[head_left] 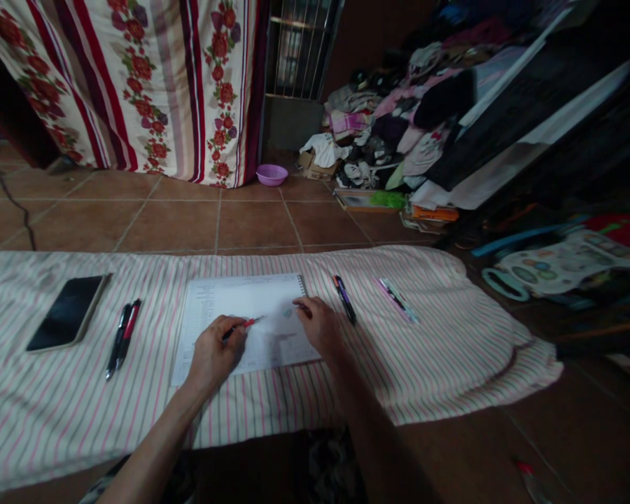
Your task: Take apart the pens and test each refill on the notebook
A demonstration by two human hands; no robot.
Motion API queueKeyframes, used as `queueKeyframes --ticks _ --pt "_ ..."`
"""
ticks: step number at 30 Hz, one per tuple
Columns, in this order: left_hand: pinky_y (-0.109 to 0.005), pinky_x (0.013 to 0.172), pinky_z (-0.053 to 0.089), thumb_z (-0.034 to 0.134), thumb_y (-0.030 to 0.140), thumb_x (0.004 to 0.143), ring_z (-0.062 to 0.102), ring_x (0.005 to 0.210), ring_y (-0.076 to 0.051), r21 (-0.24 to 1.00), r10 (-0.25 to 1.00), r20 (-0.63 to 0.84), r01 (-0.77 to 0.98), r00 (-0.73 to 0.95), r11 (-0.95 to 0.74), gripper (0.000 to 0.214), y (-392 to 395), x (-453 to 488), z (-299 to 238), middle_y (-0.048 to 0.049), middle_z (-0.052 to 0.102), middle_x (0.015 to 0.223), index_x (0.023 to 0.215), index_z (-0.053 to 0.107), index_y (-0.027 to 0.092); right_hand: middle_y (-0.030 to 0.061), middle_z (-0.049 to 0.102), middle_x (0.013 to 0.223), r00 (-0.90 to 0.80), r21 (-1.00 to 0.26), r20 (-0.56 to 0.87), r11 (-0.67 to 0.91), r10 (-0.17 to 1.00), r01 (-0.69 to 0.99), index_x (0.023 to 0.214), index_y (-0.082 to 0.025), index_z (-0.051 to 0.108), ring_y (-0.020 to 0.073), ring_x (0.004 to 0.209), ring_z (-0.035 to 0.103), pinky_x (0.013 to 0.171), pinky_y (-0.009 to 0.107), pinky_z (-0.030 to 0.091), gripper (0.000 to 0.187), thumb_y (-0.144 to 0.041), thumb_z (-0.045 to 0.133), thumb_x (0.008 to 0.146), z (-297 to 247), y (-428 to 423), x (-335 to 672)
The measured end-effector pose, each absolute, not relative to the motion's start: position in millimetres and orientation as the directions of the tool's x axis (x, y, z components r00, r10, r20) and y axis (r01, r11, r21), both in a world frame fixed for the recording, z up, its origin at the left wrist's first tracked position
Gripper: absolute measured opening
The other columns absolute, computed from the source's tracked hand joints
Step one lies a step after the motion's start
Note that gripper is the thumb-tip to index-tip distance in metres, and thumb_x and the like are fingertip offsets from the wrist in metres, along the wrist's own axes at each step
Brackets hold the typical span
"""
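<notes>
My left hand [218, 350] is closed around a slim red and black pen [249, 323], its tip pointing right over the white page of a spiral notebook [241, 297]. My right hand [319, 325] rests at the notebook's right side with fingers bent and pressed together. Something small and dark shows at those fingertips, too small to name. A faint bluish mark [288, 313] lies on the page just left of them. The notebook's spiral binding is at its upper right edge, and a printed sheet [189, 336] shows along its left side.
The notebook lies on a striped cloth [441, 350]. To its left are two pens [123, 339] and a phone [68, 313]. On its right lie a dark pen [345, 299] and pink and pale pens [397, 299]. A purple basin [271, 175] and piled clothes [388, 126] are on the floor beyond.
</notes>
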State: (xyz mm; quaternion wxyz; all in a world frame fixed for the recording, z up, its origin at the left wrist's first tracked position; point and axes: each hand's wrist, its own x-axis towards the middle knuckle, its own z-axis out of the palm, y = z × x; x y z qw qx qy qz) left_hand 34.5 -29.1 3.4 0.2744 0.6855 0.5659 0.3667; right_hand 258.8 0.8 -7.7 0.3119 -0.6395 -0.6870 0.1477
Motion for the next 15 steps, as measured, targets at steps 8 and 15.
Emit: queueKeyframes --ticks 8,15 --pt "-0.03 0.07 0.048 0.045 0.032 0.079 0.062 0.076 -0.018 0.791 0.977 0.195 0.575 0.084 -0.207 0.026 -30 33 3 -0.0049 0.066 0.081 0.086 0.066 0.018 0.0072 0.061 0.093 -0.117 -0.451 0.173 0.184 0.978 0.873 0.099 -0.02 0.065 0.0181 0.087 0.058 0.081 0.03 0.044 0.023 -0.014 0.053 0.08 -18 0 245" --pt "-0.03 0.07 0.048 0.045 0.031 0.08 0.062 0.077 -0.018 0.777 0.971 0.22 0.585 0.095 -0.234 0.025 -29 32 2 -0.0052 0.066 0.083 0.086 0.066 0.017 0.0075 0.061 0.092 -0.111 -0.456 0.173 0.179 0.979 0.872 0.089 -0.018 0.064 0.0183 0.085 0.058 0.079 0.03 0.044 0.015 -0.014 0.055 0.078 -12 1 245"
